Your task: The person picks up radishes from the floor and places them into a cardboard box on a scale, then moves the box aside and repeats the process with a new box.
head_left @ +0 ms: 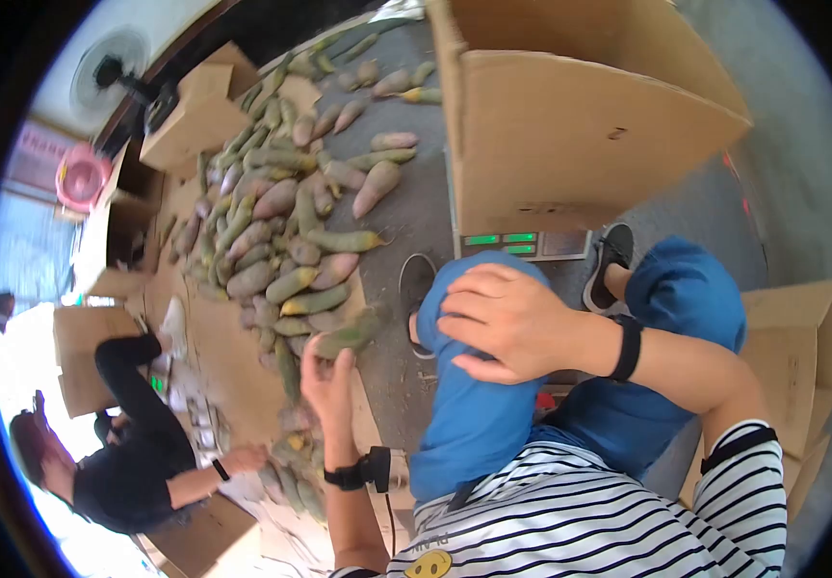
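My left hand (327,379) is closed round the lower end of a green, blurred vegetable (347,337), lifted at the near right side of a large pile of green and pinkish root-like vegetables (272,197). My right hand (498,323) lies on my knee in blue trousers, its fingers spread and holding nothing. Beyond my knees, a big open cardboard box (570,135) rests on a scale (563,245) with green lit digits.
At the lower left a co-worker in black (127,482) sits with one hand near more vegetables (291,482). Cardboard boxes (195,116) stand beyond the pile, near a pink fan (83,179). Another carton (787,356) is at my right.
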A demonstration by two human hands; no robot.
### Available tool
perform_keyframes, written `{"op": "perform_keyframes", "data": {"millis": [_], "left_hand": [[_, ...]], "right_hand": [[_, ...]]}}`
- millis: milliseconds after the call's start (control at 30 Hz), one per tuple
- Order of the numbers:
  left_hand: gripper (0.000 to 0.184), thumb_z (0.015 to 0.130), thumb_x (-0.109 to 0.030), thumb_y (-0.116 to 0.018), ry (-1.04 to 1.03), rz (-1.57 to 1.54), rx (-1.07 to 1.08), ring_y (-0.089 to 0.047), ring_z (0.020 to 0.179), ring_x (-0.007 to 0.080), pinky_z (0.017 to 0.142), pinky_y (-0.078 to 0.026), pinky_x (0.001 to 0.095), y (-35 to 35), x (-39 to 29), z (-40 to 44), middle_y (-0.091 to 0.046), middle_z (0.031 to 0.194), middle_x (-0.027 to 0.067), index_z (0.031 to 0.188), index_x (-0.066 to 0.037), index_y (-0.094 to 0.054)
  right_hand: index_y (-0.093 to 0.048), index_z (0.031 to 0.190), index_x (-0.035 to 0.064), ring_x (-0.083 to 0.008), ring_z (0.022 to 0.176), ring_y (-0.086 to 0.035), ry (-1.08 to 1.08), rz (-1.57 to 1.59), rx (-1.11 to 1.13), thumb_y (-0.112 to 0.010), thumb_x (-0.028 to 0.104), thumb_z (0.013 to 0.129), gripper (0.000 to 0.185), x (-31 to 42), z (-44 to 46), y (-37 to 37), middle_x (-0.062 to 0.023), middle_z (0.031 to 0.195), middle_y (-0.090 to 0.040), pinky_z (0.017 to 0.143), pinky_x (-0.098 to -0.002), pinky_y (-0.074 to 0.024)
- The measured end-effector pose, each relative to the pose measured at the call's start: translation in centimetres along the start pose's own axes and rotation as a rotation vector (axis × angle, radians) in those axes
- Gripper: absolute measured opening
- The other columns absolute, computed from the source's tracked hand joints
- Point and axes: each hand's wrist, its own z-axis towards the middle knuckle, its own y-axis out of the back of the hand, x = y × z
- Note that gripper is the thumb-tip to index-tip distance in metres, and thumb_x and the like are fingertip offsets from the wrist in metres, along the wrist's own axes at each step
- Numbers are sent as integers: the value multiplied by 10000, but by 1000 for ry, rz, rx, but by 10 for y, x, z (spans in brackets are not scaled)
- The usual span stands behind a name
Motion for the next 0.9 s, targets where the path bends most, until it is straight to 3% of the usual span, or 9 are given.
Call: {"op": "perform_keyframes", "data": {"millis": [100,233,367,433,567,633,700,767,900], "left_hand": [[426,859,27,-614,-166,-101,-98,-532,1128,206,993,-415,354,-13,-79,14,-538,1245,114,1265,34,-487],[314,929,-87,-569,-654,-564,-129,-537,1159,275,1028,-412,472,-62,-207,41,-568,1211,168,1210,39,-511],[272,955,-105,-540,-762,-705,88,-540,1154,275,1019,-433,493,-127,-288,90,-574,1180,184,1176,52,-517],[315,941,-147,-584,-560,-477,52,-543,1140,260,1001,-447,439,-163,-303,100,-577,1179,177,1183,44,-519],[432,913,-134,-614,-632,-128,8,-536,1133,221,962,-434,341,-181,-263,68,-554,1226,158,1274,56,-472],[396,960,-150,-513,-554,162,106,-525,1147,191,974,-400,310,-173,-225,39,-553,1243,154,1277,82,-470],[406,913,-165,-560,-343,221,451,-503,1195,235,1013,-378,349,-162,-188,18,-523,1294,175,1263,34,-509],[419,858,-168,-567,-619,614,690,-455,1246,315,1054,-338,400,-159,-173,-12,-493,1318,197,1234,14,-536],[439,823,-202,-556,-724,667,535,-404,1274,383,1083,-292,453,-156,-165,-36,-479,1319,211,1210,5,-551]], "right_hand": [[-621,901,45,-282,965,-566,2,21,-23,-701,239,688,298,-3,-7,-2,-101,957,-597,884,-407,-448],[-611,859,33,-290,954,-543,-8,23,-26,-686,251,705,278,-6,-13,-6,-109,928,-590,884,-404,-432],[-604,811,37,-287,950,-534,13,-7,-78,-678,262,711,257,-7,-17,-9,-105,886,-577,894,-403,-424],[-603,806,37,-284,949,-534,10,-16,-88,-677,262,710,255,-7,-18,-9,-104,879,-574,892,-406,-422],[-601,797,37,-269,949,-533,-7,-47,-35,-666,260,719,246,-7,-21,-8,-103,860,-570,889,-414,-417],[-601,814,31,-281,950,-537,-11,-58,-63,-656,249,723,243,-6,-23,-10,-117,872,-577,882,-424,-422],[-602,830,25,-294,950,-541,1,-63,-79,-646,239,727,241,-5,-20,-16,-130,884,-584,875,-433,-427],[-619,834,21,-296,948,-565,-28,399,-316,-628,185,705,209,-7,-20,-28,-134,855,-625,834,-403,-443],[-606,870,15,-309,951,-566,21,221,-257,-601,137,705,205,5,-24,-38,-164,924,-620,855,-397,-450]]}}
